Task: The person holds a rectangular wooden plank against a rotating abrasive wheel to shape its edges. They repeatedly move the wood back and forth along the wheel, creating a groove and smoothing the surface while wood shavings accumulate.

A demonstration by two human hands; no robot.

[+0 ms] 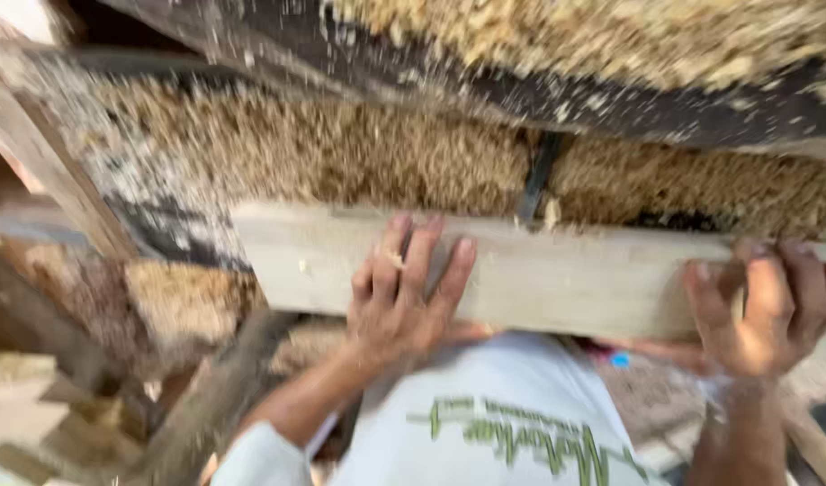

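A person in a white shirt (pixel 503 405) is standing against a sawdust-covered workbench (pixel 359 153), and the whole view is blurring with motion. At the far left, bare wooden offcuts (pixel 35 423) are lying low down beside a slanting timber post (pixel 44 162). Along the near edge of the bench, a long pale wooden plank (pixel 557 274) is lying level, running from left of centre out past the right edge of view. The person's left hand (pixel 404 292) is pressing flat on the plank's near face, its fingers spreading wide and pointing up toward the sawdust. Farther right, a dark strap or bar (pixel 539 175) is crossing the sawdust heap (pixel 701 184) behind the plank. At the far right, the right hand (pixel 768 306) is curling around the plank, fingers wrapping over its top edge and gripping it.
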